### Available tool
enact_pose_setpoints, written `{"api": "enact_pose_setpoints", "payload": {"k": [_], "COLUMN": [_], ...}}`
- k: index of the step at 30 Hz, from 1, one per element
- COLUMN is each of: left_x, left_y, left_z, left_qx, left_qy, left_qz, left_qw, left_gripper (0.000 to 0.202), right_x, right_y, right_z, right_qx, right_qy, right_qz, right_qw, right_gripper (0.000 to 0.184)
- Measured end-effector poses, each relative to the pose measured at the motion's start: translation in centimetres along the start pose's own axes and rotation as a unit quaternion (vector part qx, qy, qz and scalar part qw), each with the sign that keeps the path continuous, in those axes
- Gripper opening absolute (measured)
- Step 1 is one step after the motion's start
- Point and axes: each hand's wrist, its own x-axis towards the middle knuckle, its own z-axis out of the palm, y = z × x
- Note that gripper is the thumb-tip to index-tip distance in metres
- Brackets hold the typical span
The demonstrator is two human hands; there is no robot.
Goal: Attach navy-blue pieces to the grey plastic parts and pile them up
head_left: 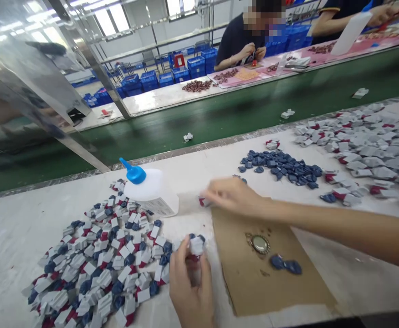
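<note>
- The grey-and-blue piece (196,246) could slip onto the bench (189,164), since fingertips alone seem to pinch it.
- A dropping right forearm (339,232) might knock the round dish (260,244) on the cardboard (240,287).
- Left hand (192,298): upright, thumb and fingers narrowed around that piece, right of the heap (97,269).
- Right hand (233,193): stretched over the cardboard's far edge, fingertips by a red-and-grey piece (202,201); blur hides any grip.

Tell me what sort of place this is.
Probably a factory assembly line: what looks like a long green conveyor belt runs past a white worktable, blue plastic crates stand beyond, and small grey, red and blue parts lie heaped on the worktable.
</note>
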Motion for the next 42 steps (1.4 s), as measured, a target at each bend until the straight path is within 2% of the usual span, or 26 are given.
{"api": "enact_pose_setpoints", "payload": {"k": [2, 5, 7, 10, 12, 14, 16, 18, 20, 21, 22, 24, 26, 27, 29, 31, 33, 34, 38, 42], "left_x": [0.4, 0.7, 1.0, 1.5, 1.7, 1.5, 1.1, 0.5, 0.0, -0.1, -0.3, -0.9, -1.7, -2.3, -3.3, -4.0, -4.4, -4.6, -4.9, -4.9], "left_y": [-0.1, -0.2, -0.5, -1.4, -2.0, -2.3, -1.9, -0.8, 0.9, 1.9, 2.8, 4.4, 5.3, 5.4, 5.2, 4.8, 4.5, 4.4, 4.0, 2.9], "left_z": [0.4, 1.4, 1.8, 2.0, 2.0, 1.9, 1.7, 1.4, 1.3, 1.4, 1.5, 1.9, 2.2, 2.3, 2.2, 1.8, 1.2, 0.8, -0.1, -0.1], "left_qx": [0.123, 0.216, 0.225, 0.228, 0.230, 0.217, 0.178, 0.108, -0.002, -0.069, -0.135, -0.232, -0.274, -0.286, -0.316, -0.344, -0.357, -0.363, -0.376, -0.353], "left_qy": [0.047, 0.086, 0.113, 0.126, 0.141, 0.171, 0.193, 0.183, 0.128, 0.086, 0.037, -0.081, -0.165, -0.178, -0.154, -0.106, -0.078, -0.065, -0.021, 0.028], "left_qz": [0.101, 0.157, 0.159, 0.178, 0.193, 0.205, 0.205, 0.165, 0.059, -0.010, -0.077, -0.171, -0.208, -0.220, -0.249, -0.284, -0.316, -0.326, -0.327, -0.291], "left_qw": [0.986, 0.960, 0.955, 0.949, 0.943, 0.939, 0.943, 0.963, 0.990, 0.994, 0.987, 0.954, 0.924, 0.915, 0.902, 0.889, 0.876, 0.871, 0.867, 0.889], "left_gripper": [0.033, 0.030, 0.031, 0.040, 0.042, 0.038, 0.033, 0.029, 0.028, 0.031, 0.035, 0.036, 0.030, 0.028, 0.027, 0.029, 0.030, 0.029, 0.029, 0.028], "right_x": [6.1, 13.8, 16.8, 18.0, 17.0, 15.0, 11.9, 8.0, 3.5, 1.2, -1.1, -5.3, -8.5, -9.6, -10.8, -10.7, -9.5, -8.6, -5.1, -3.9], "right_y": [2.7, 5.9, 7.0, 7.3, 6.7, 5.7, 4.4, 2.8, 1.1, 0.2, -0.8, -2.5, -3.4, -3.5, -2.6, -0.5, 2.0, 3.2, 6.1, 6.0], "right_z": [-0.5, -0.4, 0.1, 0.8, 0.7, -0.1, -1.2, -2.4, -3.3, -3.6, -3.8, -4.1, -4.3, -4.4, -4.8, -5.1, -5.0, -4.8, -3.3, -2.3], "right_qx": [-0.120, -0.140, -0.129, -0.106, -0.089, -0.075, -0.061, -0.043, -0.019, -0.002, 0.015, 0.037, 0.023, 0.003, -0.047, -0.116, -0.178, -0.195, -0.200, -0.173], "right_qy": [0.098, 0.128, 0.132, 0.135, 0.137, 0.134, 0.117, 0.082, 0.037, 0.013, -0.013, -0.054, -0.082, -0.084, -0.051, 0.013, 0.051, 0.047, 0.033, 0.036], "right_qz": [0.063, 0.083, 0.086, 0.065, 0.034, -0.002, -0.039, -0.075, -0.114, -0.140, -0.167, -0.221, -0.255, -0.258, -0.208, -0.057, 0.109, 0.155, 0.208, 0.201], "right_qw": [0.986, 0.978, 0.979, 0.983, 0.986, 0.988, 0.990, 0.993, 0.993, 0.990, 0.986, 0.973, 0.963, 0.962, 0.976, 0.992, 0.977, 0.967, 0.957, 0.964], "right_gripper": [0.036, 0.048, 0.051, 0.037, 0.025, 0.021, 0.027, 0.034, 0.038, 0.040, 0.041, 0.040, 0.039, 0.040, 0.045, 0.045, 0.038, 0.036, 0.029, 0.016]}}
